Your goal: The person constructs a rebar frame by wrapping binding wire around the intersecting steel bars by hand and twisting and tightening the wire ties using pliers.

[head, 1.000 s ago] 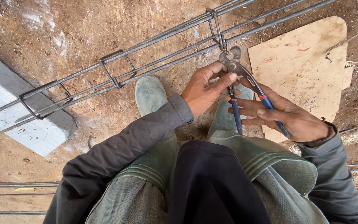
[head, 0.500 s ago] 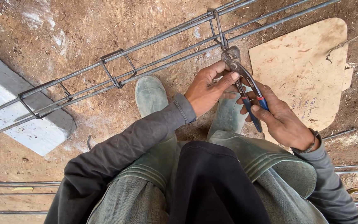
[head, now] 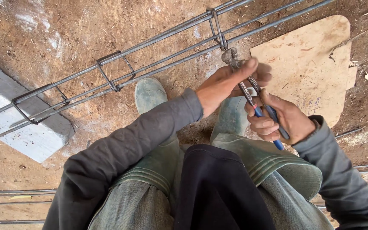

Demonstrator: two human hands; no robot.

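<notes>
So the blue-handled steel end-cutting pliers (head: 252,96) are the thing here. Their head sits right at the joint where a bent steel stirrup (head: 217,25) crosses the near bar of the long grey rebar cage (head: 158,64), just past my fingertips. I've got my right hand (head: 277,121) clenched around both blue handles low down, so I get the most leverage out of them. My left hand (head: 228,83) is wrapped around the bare metal part of the pliers, up by the head, to keep the nose steady on the joint. Can't tell if there's tie wire in the jaws, the head is too small and dark to read.

I'm squatting with my pale green rubber boots (head: 150,96) tucked right under my wrists, toes nearly touching the cage, which keeps the joint close in.

Room-wise: to the right of my right hand there's a flat tan plywood scrap (head: 311,59) on the dirt, nothing on it, so my elbow can swing out that way. Beyond my left hand the cage runs off diagonally, with more stirrups along it. Way out left its far end rests on a whitish concrete block (head: 18,123), well apart from both hands. Behind me, near my hips, a few loose thin steel rods (head: 13,192) lie on the ground.
</notes>
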